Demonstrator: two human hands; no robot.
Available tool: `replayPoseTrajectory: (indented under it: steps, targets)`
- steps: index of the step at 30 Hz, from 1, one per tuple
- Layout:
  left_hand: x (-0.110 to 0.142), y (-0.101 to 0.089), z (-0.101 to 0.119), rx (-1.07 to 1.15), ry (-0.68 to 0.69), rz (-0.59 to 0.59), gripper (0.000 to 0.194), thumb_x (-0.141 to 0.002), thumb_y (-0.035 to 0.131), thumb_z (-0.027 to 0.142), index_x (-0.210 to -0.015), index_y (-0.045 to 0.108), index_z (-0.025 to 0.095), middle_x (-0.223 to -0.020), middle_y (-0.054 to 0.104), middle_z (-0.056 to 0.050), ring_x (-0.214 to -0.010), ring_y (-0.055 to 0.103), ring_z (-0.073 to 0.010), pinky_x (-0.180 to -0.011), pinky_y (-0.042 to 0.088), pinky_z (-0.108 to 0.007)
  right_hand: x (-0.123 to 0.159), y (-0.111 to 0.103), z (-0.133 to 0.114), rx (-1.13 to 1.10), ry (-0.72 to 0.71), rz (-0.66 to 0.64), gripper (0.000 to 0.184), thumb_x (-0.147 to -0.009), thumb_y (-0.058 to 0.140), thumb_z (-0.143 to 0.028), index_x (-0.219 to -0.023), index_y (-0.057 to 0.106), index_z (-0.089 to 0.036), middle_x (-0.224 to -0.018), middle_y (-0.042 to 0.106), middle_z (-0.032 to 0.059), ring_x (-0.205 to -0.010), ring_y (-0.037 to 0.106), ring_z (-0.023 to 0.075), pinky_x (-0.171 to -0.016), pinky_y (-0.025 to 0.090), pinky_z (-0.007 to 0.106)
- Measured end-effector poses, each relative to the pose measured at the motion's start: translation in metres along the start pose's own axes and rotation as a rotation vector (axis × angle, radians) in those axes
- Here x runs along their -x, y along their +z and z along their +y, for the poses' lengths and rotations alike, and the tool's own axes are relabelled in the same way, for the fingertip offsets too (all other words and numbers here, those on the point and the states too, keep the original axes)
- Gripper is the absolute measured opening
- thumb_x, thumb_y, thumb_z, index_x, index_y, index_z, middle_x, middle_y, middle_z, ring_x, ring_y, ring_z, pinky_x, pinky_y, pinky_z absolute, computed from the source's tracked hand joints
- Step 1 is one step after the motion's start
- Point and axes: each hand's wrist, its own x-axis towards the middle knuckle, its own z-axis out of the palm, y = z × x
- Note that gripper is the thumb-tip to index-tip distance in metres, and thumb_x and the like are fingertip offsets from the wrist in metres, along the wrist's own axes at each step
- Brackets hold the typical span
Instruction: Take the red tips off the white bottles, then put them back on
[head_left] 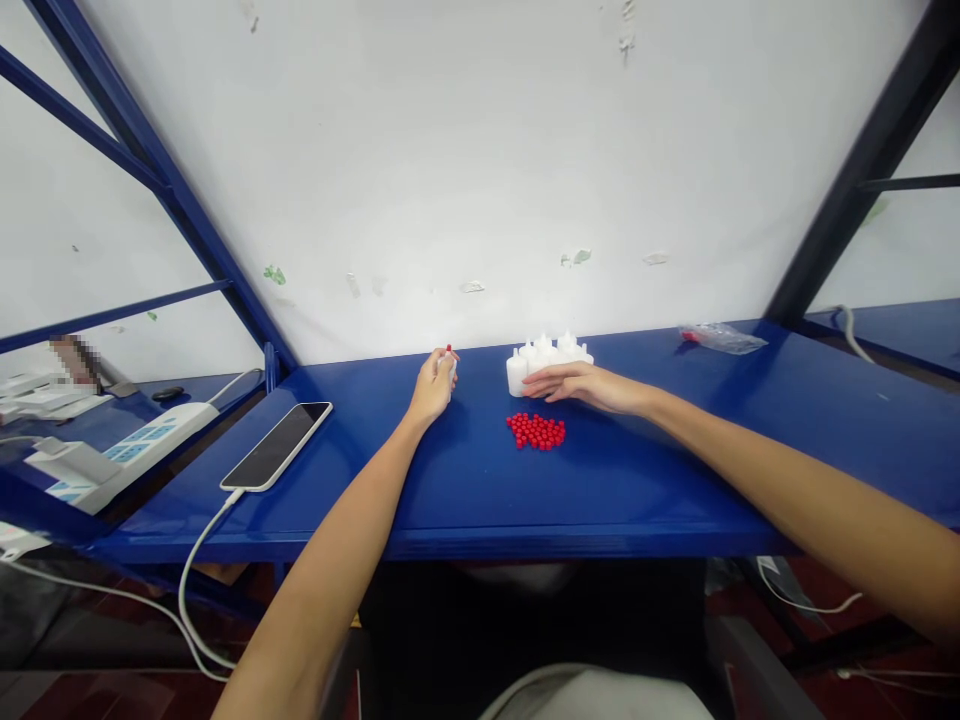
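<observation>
My left hand (433, 387) is wrapped round a small white squeeze bottle (451, 368), with a red cap on its tip. The fingers cover most of that bottle. To the right, my right hand (566, 384) reaches across the front of a cluster of white dropper bottles (517, 370) with pointed tips. Its fingers are stretched out, and I cannot tell whether they touch the bottles. Just in front of that hand lies a pile of small red caps (535, 431) on the blue table (480, 490).
A phone (277, 447) with a white cable plugged in lies at the left. Beyond the table's left side is a white power strip (142, 445). A clear plastic bag (724, 338) with something red inside lies at the back right. Blue frame posts (202, 230) flank the table before a white wall.
</observation>
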Motion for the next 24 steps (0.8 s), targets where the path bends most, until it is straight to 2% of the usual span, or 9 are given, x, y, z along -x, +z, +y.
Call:
replayPoseTrajectory:
  steps: [4,8,11,13,15,17,20,22,24]
  targets:
    - [0.009,0.001,0.006,-0.113,0.049,-0.076,0.032,-0.094,0.038,0.046,-0.087,0.054,0.019,-0.059,0.047,0.005,-0.047,0.043,-0.008,-0.048,0.035,-0.019,-0.01,-0.006,0.009,-0.041,-0.003,0.039,0.044,-0.081,0.049,-0.018,-0.121,0.065,-0.017,-0.139,0.059,0.0126,-0.127,0.055,0.0241,-0.107,0.043,0.043]
    - [0.019,0.0,0.017,-0.201,0.073,-0.148,0.031,-0.094,0.039,0.044,-0.084,0.054,0.019,-0.055,0.048,0.006,-0.047,0.043,-0.0093,-0.05,0.034,-0.02,-0.016,-0.009,0.012,-0.065,-0.007,0.061,0.045,-0.078,0.05,-0.019,-0.12,0.065,-0.016,-0.133,0.063,0.0142,-0.122,0.059,0.025,-0.1,0.048,0.041]
    - [0.034,-0.003,0.031,-0.288,0.086,-0.223,0.033,-0.095,0.042,0.045,-0.081,0.056,0.019,-0.055,0.051,0.004,-0.049,0.047,-0.0111,-0.053,0.034,-0.022,-0.014,0.0,0.005,0.04,-0.025,0.108,0.034,-0.08,0.051,-0.024,-0.109,0.067,-0.015,-0.115,0.071,0.0133,-0.103,0.067,0.0224,-0.09,0.051,0.039]
    - [0.051,-0.006,0.042,-0.481,0.13,-0.294,0.035,-0.096,0.041,0.046,-0.078,0.055,0.019,-0.06,0.055,0.003,-0.053,0.049,-0.0121,-0.055,0.033,-0.023,-0.011,0.014,-0.005,0.238,-0.086,0.166,0.022,-0.085,0.051,-0.03,-0.09,0.067,-0.016,-0.093,0.071,0.0089,-0.087,0.065,0.0196,-0.083,0.05,0.036]
    - [0.07,-0.008,0.055,-0.613,0.163,-0.327,0.032,-0.096,0.041,0.045,-0.083,0.056,0.02,-0.065,0.058,0.002,-0.056,0.05,-0.0132,-0.056,0.031,-0.024,-0.008,0.032,-0.019,0.506,-0.19,0.197,0.033,-0.089,0.052,-0.041,-0.065,0.057,-0.018,-0.07,0.062,0.0031,-0.076,0.058,0.0168,-0.076,0.045,0.034]
    - [0.09,-0.009,0.066,-0.679,0.191,-0.335,0.026,-0.096,0.043,0.042,-0.09,0.057,0.021,-0.068,0.059,0.002,-0.057,0.051,-0.0141,-0.058,0.031,-0.024,-0.006,0.049,-0.033,0.663,-0.249,0.169,0.046,-0.089,0.054,-0.05,-0.056,0.043,-0.02,-0.055,0.046,-0.0024,-0.062,0.047,0.0134,-0.066,0.039,0.03]
    - [0.113,-0.008,0.077,-0.666,0.251,-0.363,0.015,-0.095,0.046,0.034,-0.099,0.054,0.022,-0.075,0.061,0.002,-0.062,0.053,-0.0141,-0.06,0.033,-0.024,-0.003,0.067,-0.049,0.702,-0.282,0.009,0.039,-0.09,0.054,-0.055,-0.074,0.047,-0.021,-0.058,0.044,-0.0053,-0.054,0.039,0.0112,-0.056,0.031,0.027]
    - [0.123,-0.008,0.08,-0.647,0.278,-0.349,0.013,-0.095,0.046,0.032,-0.1,0.053,0.022,-0.079,0.062,0.002,-0.064,0.054,-0.0137,-0.061,0.035,-0.023,-0.001,0.074,-0.054,0.704,-0.347,-0.086,0.033,-0.095,0.048,-0.053,-0.088,0.049,-0.021,-0.066,0.049,-0.0039,-0.057,0.042,0.0119,-0.057,0.031,0.026]
    - [0.13,-0.009,0.079,-0.638,0.304,-0.344,0.013,-0.096,0.045,0.032,-0.097,0.052,0.021,-0.08,0.062,0.002,-0.065,0.054,-0.0133,-0.061,0.035,-0.023,0.001,0.079,-0.054,0.723,-0.434,-0.121,0.032,-0.1,0.038,-0.048,-0.089,0.049,-0.021,-0.074,0.052,-0.0008,-0.063,0.044,0.0131,-0.061,0.034,0.027]
